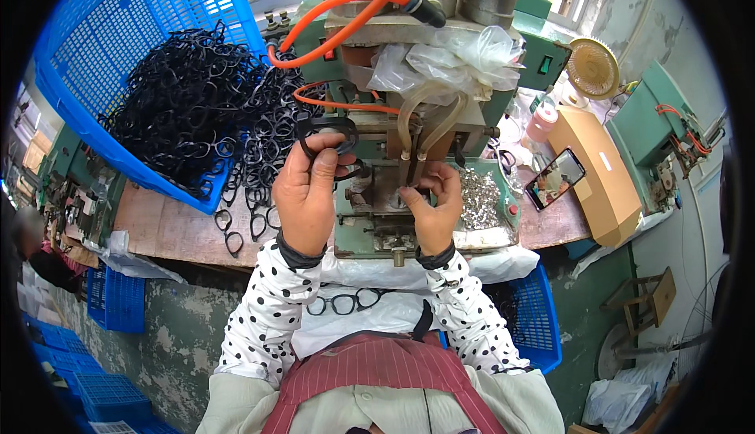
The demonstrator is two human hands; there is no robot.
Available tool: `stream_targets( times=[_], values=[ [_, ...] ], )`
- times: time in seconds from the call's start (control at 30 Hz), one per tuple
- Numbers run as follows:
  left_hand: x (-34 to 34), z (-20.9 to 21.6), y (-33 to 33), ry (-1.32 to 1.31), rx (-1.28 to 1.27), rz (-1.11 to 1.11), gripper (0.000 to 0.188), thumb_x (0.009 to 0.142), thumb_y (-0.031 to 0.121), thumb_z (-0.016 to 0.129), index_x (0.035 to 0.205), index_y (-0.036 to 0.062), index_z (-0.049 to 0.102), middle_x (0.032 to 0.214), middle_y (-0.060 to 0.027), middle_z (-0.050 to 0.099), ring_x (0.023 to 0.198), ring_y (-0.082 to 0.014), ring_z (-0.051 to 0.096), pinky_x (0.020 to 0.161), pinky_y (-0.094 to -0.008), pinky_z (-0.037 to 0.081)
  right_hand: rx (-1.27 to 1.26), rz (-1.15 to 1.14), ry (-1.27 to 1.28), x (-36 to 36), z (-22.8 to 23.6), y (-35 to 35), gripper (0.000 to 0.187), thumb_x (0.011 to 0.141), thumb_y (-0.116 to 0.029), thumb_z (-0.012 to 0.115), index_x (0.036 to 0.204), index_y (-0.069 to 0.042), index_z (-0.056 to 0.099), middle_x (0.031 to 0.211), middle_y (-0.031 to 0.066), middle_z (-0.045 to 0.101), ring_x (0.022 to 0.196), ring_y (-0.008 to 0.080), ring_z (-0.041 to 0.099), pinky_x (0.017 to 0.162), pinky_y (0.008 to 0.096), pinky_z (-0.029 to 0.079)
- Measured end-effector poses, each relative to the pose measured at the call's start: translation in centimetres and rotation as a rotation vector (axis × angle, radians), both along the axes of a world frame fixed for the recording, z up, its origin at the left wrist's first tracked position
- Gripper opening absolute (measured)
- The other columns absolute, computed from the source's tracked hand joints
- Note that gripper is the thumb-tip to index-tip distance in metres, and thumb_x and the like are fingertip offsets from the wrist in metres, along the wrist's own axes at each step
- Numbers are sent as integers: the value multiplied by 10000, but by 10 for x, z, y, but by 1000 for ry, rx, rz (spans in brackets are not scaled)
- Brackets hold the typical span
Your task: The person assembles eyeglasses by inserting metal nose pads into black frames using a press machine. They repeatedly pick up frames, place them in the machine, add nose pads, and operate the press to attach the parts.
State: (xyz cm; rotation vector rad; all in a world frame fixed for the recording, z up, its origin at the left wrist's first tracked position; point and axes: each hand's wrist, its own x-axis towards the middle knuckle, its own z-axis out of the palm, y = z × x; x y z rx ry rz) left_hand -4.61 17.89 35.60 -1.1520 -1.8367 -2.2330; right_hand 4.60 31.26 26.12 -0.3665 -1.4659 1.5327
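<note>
My left hand (308, 198) is raised beside the machine, thumb and fingers closed on a black eyeglass frame (351, 127). At the working spot of a green and metal bench press (377, 233), my right hand (435, 212) has its thumb and fingers curled in under two yellowish tubes (432, 123). Whatever is between those fingertips is hidden or too small to name. Small silvery metal bits (479, 198) lie heaped on the press just right of that hand.
A tilted blue basket (130, 155) spills many black eyeglass frames (177, 96) at the left. Orange hoses (338, 37) loop above the press. On the right are a phone (555, 178), a cardboard box (602, 174) and a pink bottle (542, 122). More frames (344, 303) lie on white cloth below.
</note>
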Motion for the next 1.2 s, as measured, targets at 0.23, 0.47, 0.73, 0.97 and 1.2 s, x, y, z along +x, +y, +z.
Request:
stream_targets(
  times=[0.23, 0.47, 0.73, 0.97, 1.2],
  values=[
    [1, -10, 1, 80, -55, 101, 154, 945, 63, 542, 1052, -13, 622, 945, -86, 659, 792, -153, 648, 694, -256, 499, 0, -46, 60, -4, 2, -2, 521, 726, 55, 716, 1178, 56, 457, 1084, 126, 564, 858, 153, 620, 778, 273, 495],
    [31, -76, 3, 960, -118, -288, 473, 742, -30, 619, 1210, 33, 590, 1206, -130, 616, 1052, -289, 617, 949, -454, 481, 97, -1, -83, 11, 11, 19, 505, 722, 32, 724, 1177, 36, 503, 917, 86, 643, 820, 135, 635, 756, 260, 500],
    [24, -77, 14, 1034, -162, -410, 472, 747, -19, 641, 1213, 19, 577, 1247, -152, 604, 1047, -322, 612, 942, -447, 488, 484, -756, -504, 79, -54, 130, 257, 793, -40, 691, 1045, -66, 646, 845, 103, 685, 759, 242, 653, 710, 342, 503],
    [22, -83, 17, 962, -120, -420, 466, 732, 4, 619, 1195, 30, 577, 1262, -120, 577, 978, -325, 562, 907, -445, 469, 746, -544, -819, 95, -66, 120, 248, 806, -125, 692, 1041, -70, 635, 917, 134, 644, 820, 318, 636, 700, 419, 502],
    [26, -89, 19, 971, -109, -390, 436, 777, 44, 608, 1212, 33, 573, 1270, -115, 574, 1005, -325, 557, 929, -440, 461, 679, -528, -728, 79, -83, 117, 88, 766, -119, 713, 797, -75, 643, 840, 103, 603, 754, 297, 588, 674, 398, 454]
  ],
)
